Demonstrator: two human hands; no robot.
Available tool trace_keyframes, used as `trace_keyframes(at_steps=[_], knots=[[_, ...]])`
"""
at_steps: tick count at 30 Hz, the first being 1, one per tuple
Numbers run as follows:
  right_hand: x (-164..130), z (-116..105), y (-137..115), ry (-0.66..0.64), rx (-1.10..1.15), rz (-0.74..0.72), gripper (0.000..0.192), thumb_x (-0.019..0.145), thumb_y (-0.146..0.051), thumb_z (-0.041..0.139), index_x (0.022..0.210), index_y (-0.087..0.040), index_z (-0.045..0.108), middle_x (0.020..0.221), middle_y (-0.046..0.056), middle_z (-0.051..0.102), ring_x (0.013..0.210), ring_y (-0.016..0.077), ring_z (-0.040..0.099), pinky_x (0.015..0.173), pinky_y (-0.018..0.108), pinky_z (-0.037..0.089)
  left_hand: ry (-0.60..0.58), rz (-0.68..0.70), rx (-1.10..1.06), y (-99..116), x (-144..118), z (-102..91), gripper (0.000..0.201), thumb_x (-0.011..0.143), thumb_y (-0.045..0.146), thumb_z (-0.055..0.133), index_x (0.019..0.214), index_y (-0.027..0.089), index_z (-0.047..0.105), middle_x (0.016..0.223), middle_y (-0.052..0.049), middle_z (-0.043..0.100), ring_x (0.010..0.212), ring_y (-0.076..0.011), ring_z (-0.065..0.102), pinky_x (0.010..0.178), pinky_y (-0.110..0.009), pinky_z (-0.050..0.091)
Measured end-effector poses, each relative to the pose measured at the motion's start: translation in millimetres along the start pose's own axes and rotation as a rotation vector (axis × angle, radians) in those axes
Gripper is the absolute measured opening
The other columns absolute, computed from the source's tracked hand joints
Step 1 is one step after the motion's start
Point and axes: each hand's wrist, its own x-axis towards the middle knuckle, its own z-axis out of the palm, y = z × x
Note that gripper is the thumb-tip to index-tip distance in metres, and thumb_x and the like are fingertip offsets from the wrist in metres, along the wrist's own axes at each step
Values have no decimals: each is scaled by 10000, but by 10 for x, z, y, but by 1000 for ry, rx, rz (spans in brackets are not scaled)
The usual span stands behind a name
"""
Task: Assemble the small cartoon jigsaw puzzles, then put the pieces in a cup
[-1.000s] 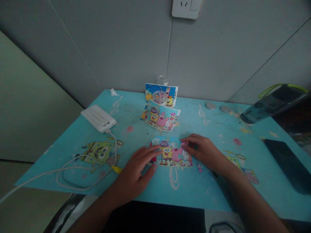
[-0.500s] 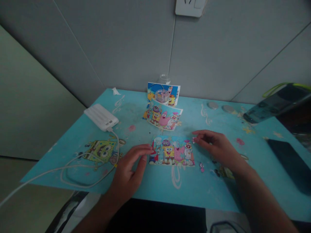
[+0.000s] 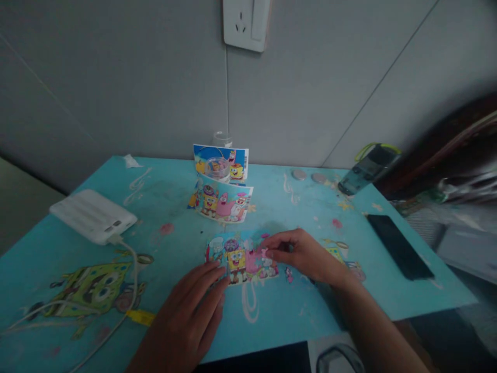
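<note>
Colourful, rectangular cartoon jigsaw puzzle [image 3: 236, 259] lies flat on the light-blue patterned tabletop [image 3: 272, 321], the left hand [image 3: 184, 311] open at its lower-left corner. The right hand [image 3: 306, 256] pinches above its right part, grip unclear, near a small pink-and-purple loose piece [image 3: 289, 274].

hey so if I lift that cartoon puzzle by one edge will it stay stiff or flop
The puzzle would probably sag or split, since it appears built of interlocking pieces. It's likely light, looking thin and flat on the table. Pushed from one side, it might buckle, as no frame shows around it.
</note>
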Motion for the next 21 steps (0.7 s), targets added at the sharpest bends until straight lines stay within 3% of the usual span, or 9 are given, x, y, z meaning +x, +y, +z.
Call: trace_keyframes(at_steps=[7,13,21], knots=[[-12,-18,51,-47,-19,24,246,907,-356,661,1039,-198,796,785,2,719,654,119,554,627,253,467,-5,53,35,-12,27,27,408,940,149,568,1347,175,588,1405,-93,563,1336,-262,488,1110,-438,451],[-35,-28,57,-83,-79,2,238,916,-346,661,1082,-227,784,858,-3,752,711,143,619,651,260,496,-70,86,69,-10,42,-7,454,935,183,575,1390,175,563,1446,-85,538,1365,-262,451,1112,-437,450],[-83,61,3,-175,-222,-272,199,946,-233,656,1112,-218,765,985,34,766,886,144,695,835,263,516,-82,158,111,-73,-34,54,531,925,192,582,1451,180,511,1498,-64,500,1381,-259,443,1123,-403,446]])
